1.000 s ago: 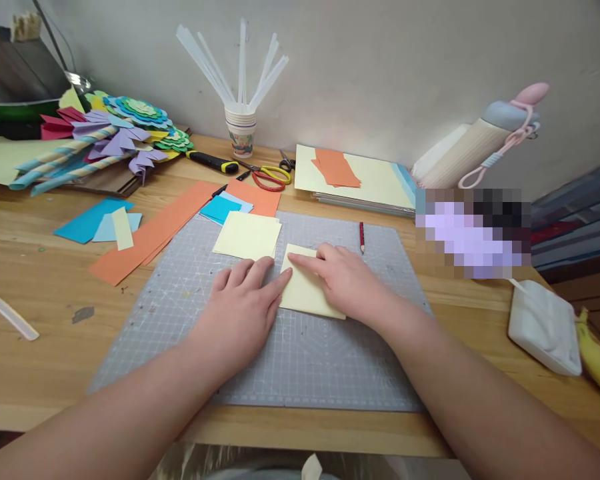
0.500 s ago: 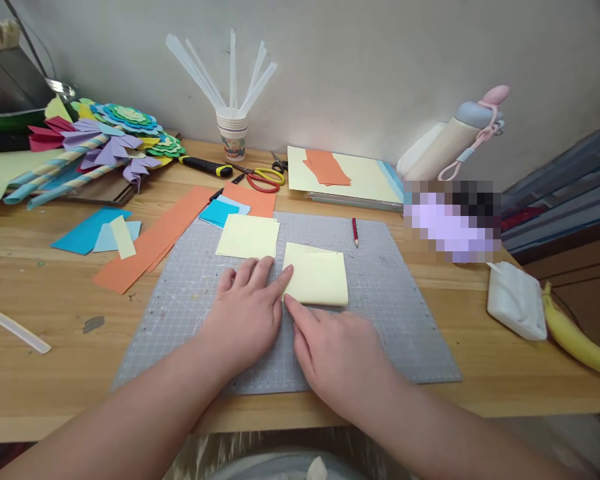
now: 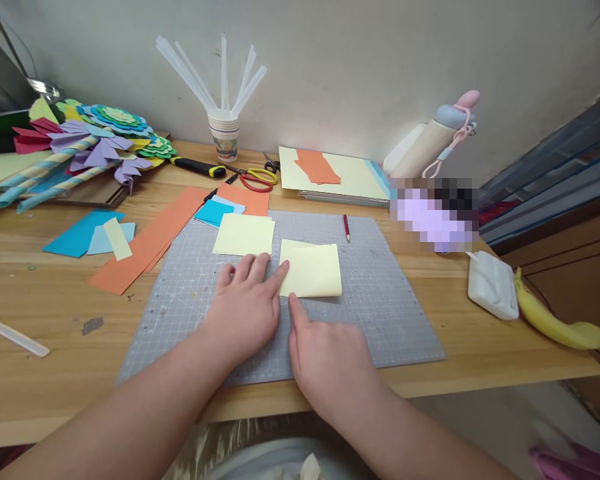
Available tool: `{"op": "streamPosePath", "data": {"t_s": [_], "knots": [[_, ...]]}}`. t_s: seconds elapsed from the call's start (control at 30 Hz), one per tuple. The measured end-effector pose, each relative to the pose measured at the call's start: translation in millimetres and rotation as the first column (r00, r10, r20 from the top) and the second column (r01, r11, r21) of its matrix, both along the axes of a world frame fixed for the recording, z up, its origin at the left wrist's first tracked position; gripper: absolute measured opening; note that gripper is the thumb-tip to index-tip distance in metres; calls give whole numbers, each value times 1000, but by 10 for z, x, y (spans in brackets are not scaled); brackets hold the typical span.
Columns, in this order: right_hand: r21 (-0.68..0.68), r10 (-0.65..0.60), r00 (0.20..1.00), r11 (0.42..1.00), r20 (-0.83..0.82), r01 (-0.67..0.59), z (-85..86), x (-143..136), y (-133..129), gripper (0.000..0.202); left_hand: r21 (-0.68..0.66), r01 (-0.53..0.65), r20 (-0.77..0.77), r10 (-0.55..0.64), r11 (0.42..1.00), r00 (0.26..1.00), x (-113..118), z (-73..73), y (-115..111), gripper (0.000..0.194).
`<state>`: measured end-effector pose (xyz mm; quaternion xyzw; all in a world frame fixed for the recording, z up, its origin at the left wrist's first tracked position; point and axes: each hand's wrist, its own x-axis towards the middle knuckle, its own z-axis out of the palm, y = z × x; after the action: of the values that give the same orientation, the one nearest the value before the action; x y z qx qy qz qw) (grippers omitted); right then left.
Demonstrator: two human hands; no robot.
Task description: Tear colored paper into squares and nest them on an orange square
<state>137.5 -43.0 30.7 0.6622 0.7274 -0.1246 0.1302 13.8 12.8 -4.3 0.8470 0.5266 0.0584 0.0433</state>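
Note:
A folded sheet of pale yellow paper (image 3: 313, 270) lies on the grey cutting mat (image 3: 400, 327), its fold along the near edge. My left hand (image 3: 247, 307) is spread flat on the mat, with the thumb pressing on the paper's left edge. The index finger of my right hand (image 3: 333, 367) reaches out to the near fold, close to the left corner, while its other fingers curl under. Neither hand grips anything. Just beyond my left fingertips is a small stack of pale yellow paper (image 3: 245, 235).
A red pencil (image 3: 347, 228) lies on the mat. Behind are scissors (image 3: 257, 177), a utility knife (image 3: 200, 167), a cup of white strips (image 3: 224, 137) and a paper pile (image 3: 355, 175). Orange strips (image 3: 150, 243) and paper flowers (image 3: 95, 143) are left; a banana (image 3: 555, 320) is right.
My right index finger has shifted slightly right along the near fold. The paper's upper flap looks flatter. My left hand holds its place while the view has turned a little.

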Motion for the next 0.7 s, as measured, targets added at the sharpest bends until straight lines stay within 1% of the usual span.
{"op": "streamPosePath", "data": {"t_s": [0.1,0.2,0.33,0.43,0.53,0.63,0.7], "knots": [[-30,-57,998,998,18,57,41,89,-27,54,-9,10,-7,-10,1000,1000,0,7,2,49],[-31,-94,995,995,45,95,67,244,-74,51,-16,12,-15,-12,1000,1000,-1,20,5,50],[-7,-146,987,989,70,147,37,461,-151,49,-6,4,-21,-5,1000,1000,2,25,11,50],[1,-151,985,989,84,151,-2,561,-184,48,2,-3,-24,3,1000,1000,9,11,15,50],[3,-117,991,993,71,117,12,631,-167,48,38,-2,-21,2,999,1000,20,10,17,49],[16,-85,996,996,-23,85,95,762,-39,41,74,43,-23,-42,996,999,43,58,23,46],[60,-76,982,994,-174,88,145,896,152,37,41,122,-21,-122,992,992,74,112,34,43]]}}
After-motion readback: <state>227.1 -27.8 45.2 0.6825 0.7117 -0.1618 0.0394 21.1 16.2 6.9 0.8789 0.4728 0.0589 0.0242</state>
